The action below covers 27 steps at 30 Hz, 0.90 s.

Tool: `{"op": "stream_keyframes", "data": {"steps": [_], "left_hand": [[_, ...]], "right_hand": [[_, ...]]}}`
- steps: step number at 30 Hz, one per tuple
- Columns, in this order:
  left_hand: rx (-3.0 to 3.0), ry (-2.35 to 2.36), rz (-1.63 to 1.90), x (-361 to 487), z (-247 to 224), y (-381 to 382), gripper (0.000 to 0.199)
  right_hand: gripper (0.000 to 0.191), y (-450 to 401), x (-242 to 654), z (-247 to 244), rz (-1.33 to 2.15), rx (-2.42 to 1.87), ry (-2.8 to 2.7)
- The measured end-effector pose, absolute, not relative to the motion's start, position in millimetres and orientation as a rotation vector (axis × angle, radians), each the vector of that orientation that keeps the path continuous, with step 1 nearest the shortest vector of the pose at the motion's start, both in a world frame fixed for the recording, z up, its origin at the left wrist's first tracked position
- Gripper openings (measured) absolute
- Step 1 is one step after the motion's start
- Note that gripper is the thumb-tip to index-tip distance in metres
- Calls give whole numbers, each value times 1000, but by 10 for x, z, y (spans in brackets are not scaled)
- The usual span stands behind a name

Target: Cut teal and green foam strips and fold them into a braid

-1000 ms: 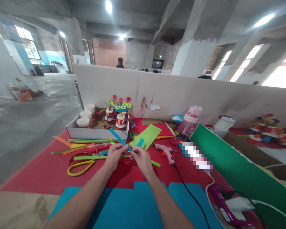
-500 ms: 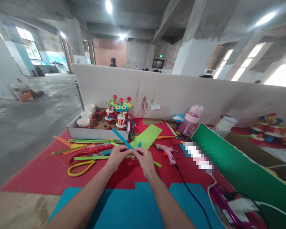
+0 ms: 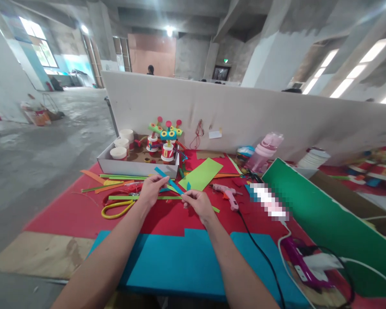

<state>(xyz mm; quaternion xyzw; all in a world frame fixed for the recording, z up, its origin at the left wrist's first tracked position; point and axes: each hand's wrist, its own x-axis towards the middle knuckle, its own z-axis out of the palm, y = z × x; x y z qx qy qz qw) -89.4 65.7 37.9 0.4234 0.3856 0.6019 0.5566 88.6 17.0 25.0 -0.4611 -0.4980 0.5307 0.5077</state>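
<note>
Both my hands hold one thin blue foam strip (image 3: 171, 182) a little above the red table cover (image 3: 67, 214). My left hand (image 3: 152, 190) pinches the strip's upper left part. My right hand (image 3: 196, 201) pinches its lower right end, where a short blue tip sticks up. Under my forearms lies a large blue foam sheet (image 3: 180, 262). Yellow-handled scissors (image 3: 117, 207) and green and orange foam strips (image 3: 122, 177) lie just left of my left hand.
A white tray (image 3: 135, 167) holds paper cups and small cup figures. A light green sheet (image 3: 201, 174), a pink glue gun (image 3: 228, 195) with black cord, a pink bottle (image 3: 263, 150) and a dark green board (image 3: 324, 223) lie to the right. A white partition (image 3: 244, 116) stands behind.
The view has tilted down, showing more of the table's front edge. My hands have drawn slightly apart along the blue strip, still holding it.
</note>
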Motion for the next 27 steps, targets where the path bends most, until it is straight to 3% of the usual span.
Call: {"op": "stream_keyframes", "data": {"steps": [10,14,17,22,27], "left_hand": [[762,816,1802,-1167,498,806,29],[1069,787,1422,-970,474,680,35],[1343,827,1186,-764,388,545,27],[1351,927,1214,-712,331,511,27],[1292,1008,1282,-863,421,584,31]], "right_hand": [[24,140,888,298,1285,-1070,-1155],[25,161,851,300,1106,-1009,-1123],[26,173,832,266,1034,-1035,-1223],[26,170,867,208,913,-1217,-1450],[26,126,956,290,520,-1373,-1719]]}}
